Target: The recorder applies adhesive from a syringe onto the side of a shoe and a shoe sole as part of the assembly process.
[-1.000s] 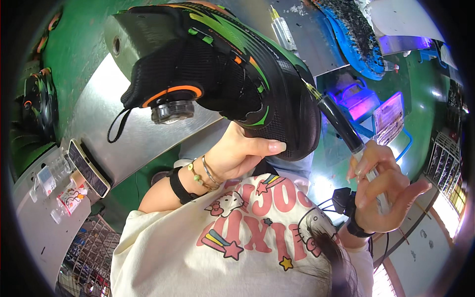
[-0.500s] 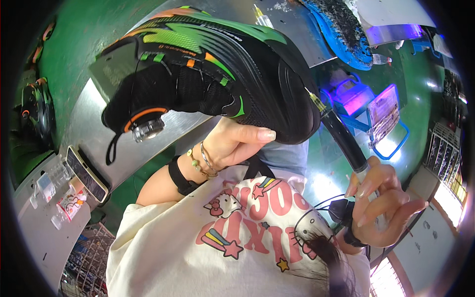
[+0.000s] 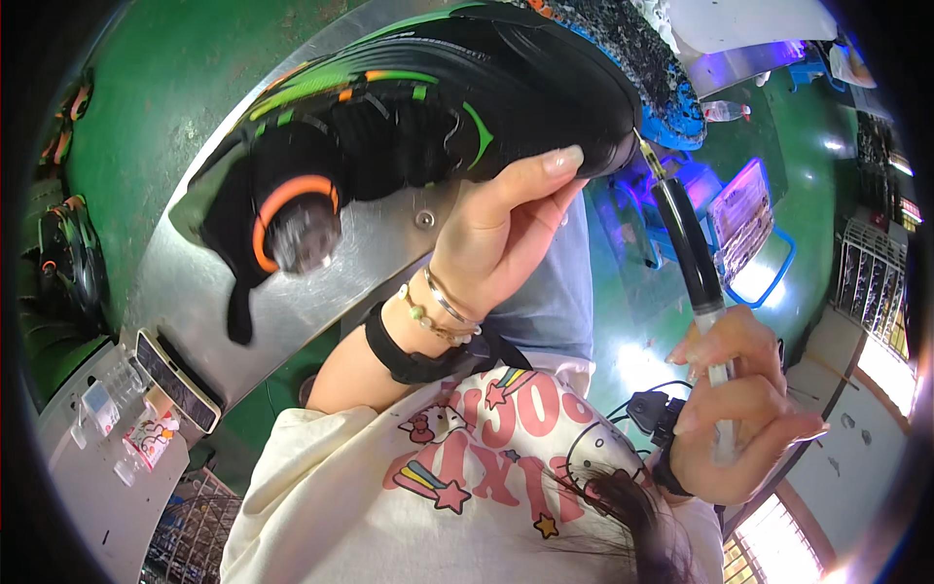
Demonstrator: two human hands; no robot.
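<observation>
A black sneaker (image 3: 418,117) with green and orange accents and a round lacing dial (image 3: 304,234) is held up over the metal table. My left hand (image 3: 501,229) grips it by the toe end, thumb on the upper; the other fingers are partly hidden behind the shoe. In my right hand (image 3: 735,409) is a syringe (image 3: 689,243) filled with something black, the fingers wrapped round its clear rear part. Its needle tip meets the edge of the toe, where upper and sole join; I cannot tell whether it goes in.
The metal table (image 3: 379,268) lies under the shoe. On the left stand a phone (image 3: 180,380) and small plastic bottles (image 3: 122,375). Far right are a blue tray (image 3: 671,122) crusted with black residue, a clear bottle (image 3: 727,111) and a blue-framed stand (image 3: 744,219). More shoes (image 3: 73,253) sit far left.
The shoe has moved away from me and rolled, its dial now facing me more. My left hand has moved up with it. The syringe tip has followed the toe edge, a little farther away.
</observation>
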